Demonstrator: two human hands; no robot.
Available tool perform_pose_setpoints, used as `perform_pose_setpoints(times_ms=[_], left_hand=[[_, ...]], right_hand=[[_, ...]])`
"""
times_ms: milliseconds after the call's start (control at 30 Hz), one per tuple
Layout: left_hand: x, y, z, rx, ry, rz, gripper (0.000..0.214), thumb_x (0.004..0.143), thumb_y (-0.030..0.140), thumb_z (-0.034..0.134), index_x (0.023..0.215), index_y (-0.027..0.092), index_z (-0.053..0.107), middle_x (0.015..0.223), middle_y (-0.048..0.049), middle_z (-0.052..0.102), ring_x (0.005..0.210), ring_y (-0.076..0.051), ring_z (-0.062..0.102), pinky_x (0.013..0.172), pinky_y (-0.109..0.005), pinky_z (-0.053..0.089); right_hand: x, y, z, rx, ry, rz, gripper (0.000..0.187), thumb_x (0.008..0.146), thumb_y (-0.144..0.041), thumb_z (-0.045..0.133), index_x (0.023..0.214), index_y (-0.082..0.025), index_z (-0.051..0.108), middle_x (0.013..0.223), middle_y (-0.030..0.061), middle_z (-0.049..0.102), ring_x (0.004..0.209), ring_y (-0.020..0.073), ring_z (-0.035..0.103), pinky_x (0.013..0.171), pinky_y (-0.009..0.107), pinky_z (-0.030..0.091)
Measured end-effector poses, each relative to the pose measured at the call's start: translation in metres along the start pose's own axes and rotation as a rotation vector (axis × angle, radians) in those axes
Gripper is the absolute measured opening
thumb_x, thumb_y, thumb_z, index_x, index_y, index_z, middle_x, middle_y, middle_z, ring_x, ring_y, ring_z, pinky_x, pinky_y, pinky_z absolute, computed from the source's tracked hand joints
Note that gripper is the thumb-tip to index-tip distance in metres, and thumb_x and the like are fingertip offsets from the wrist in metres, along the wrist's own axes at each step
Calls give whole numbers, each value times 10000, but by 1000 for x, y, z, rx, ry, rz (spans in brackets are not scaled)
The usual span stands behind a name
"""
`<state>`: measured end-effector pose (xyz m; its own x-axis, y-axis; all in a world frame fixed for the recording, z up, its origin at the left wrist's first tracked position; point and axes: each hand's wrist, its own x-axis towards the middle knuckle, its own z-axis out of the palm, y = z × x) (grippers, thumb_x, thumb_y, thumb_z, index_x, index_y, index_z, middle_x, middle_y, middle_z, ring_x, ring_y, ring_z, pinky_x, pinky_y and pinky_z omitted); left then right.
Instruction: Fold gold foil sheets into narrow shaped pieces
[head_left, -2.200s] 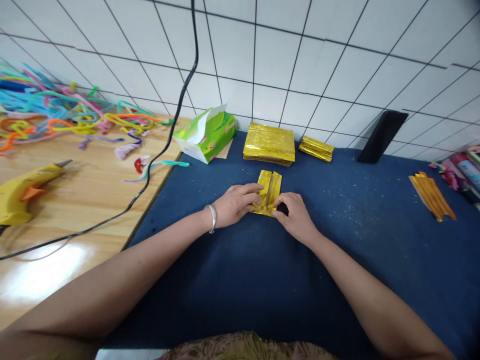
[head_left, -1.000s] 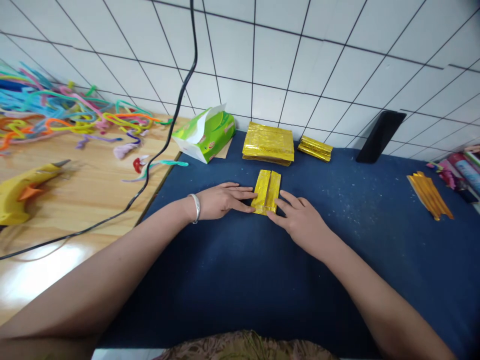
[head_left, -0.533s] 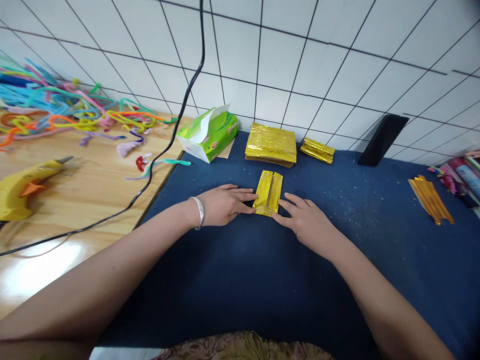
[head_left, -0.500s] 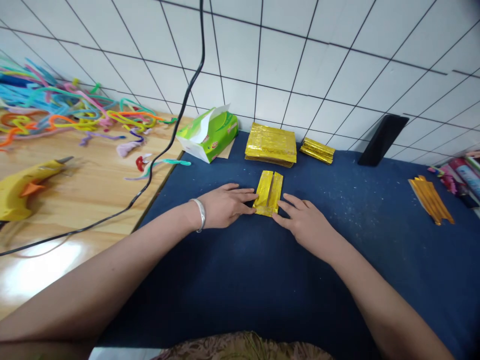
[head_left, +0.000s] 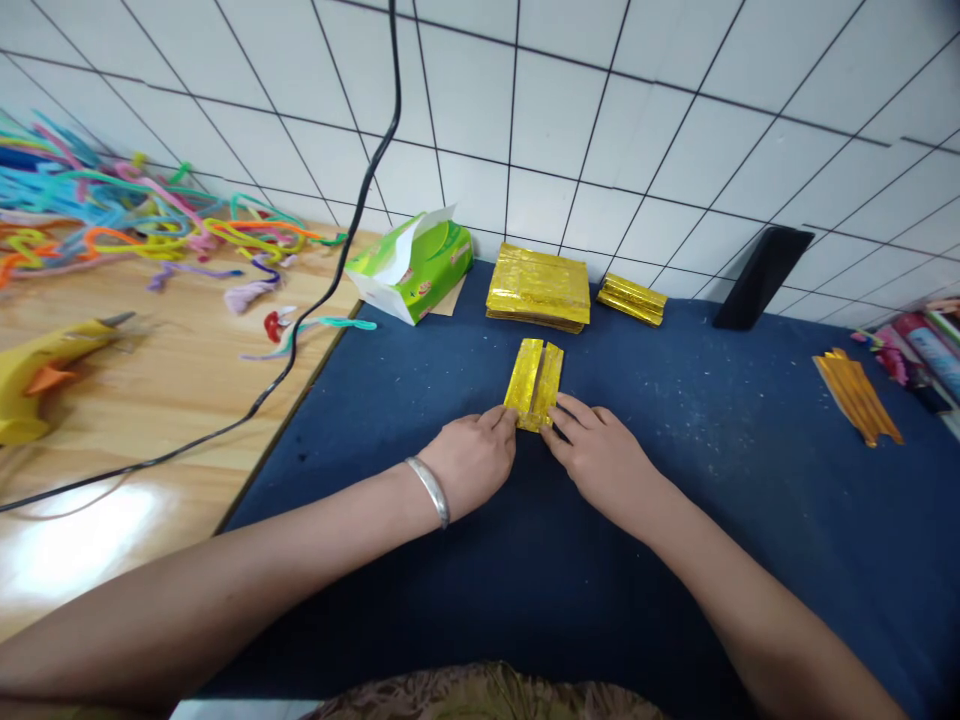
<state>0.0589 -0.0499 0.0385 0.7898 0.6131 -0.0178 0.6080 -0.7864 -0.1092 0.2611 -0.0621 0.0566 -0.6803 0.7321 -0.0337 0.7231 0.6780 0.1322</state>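
A folded gold foil paper (head_left: 534,382) lies on the blue cloth (head_left: 525,560), both long edges turned in to a middle seam. My left hand (head_left: 474,466), a silver bangle on its wrist, pinches the paper's near left corner with curled fingers. My right hand (head_left: 596,455) grips the near right corner with its fingertips. Behind the paper sits a stack of gold foil sheets (head_left: 538,289), and a smaller pile of folded gold pieces (head_left: 632,299) to its right.
A green tissue pack (head_left: 411,265) stands at the back. On the wooden table (head_left: 112,430) to the left lie a yellow glue gun (head_left: 41,365), coloured pipe cleaners (head_left: 135,220) and a black cable (head_left: 300,340). A black phone (head_left: 761,277) leans on the tiled wall. Orange-gold strips (head_left: 859,395) lie far right.
My left hand has pulled back from the paper's left side to its near left corner and curled. My right hand's fingertips have closed in on the near right corner.
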Motion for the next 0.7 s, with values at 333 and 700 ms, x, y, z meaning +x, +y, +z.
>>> perform_pose_setpoints(times_ms=[333,700], left_hand=[[3,14,1,45,10,-46,415,866,115,368,1264,54,470,1239,-241,518,1174,-314,486,772,-388,522],[2,11,1,44,0,-21,408,877,104,344,1260,44,473,1226,-246,525,1172,-310,484,767,-393,516]], right_hand=[[0,-1,4,14,7,9,319,896,-153,410,1175,-128,564,1246,137,546,1271,264,344,884,393,401],[1,0,0,23,-12,76,334,892,-166,415,1193,-198,557,1270,120,528,1287,278,324,870,413,403]])
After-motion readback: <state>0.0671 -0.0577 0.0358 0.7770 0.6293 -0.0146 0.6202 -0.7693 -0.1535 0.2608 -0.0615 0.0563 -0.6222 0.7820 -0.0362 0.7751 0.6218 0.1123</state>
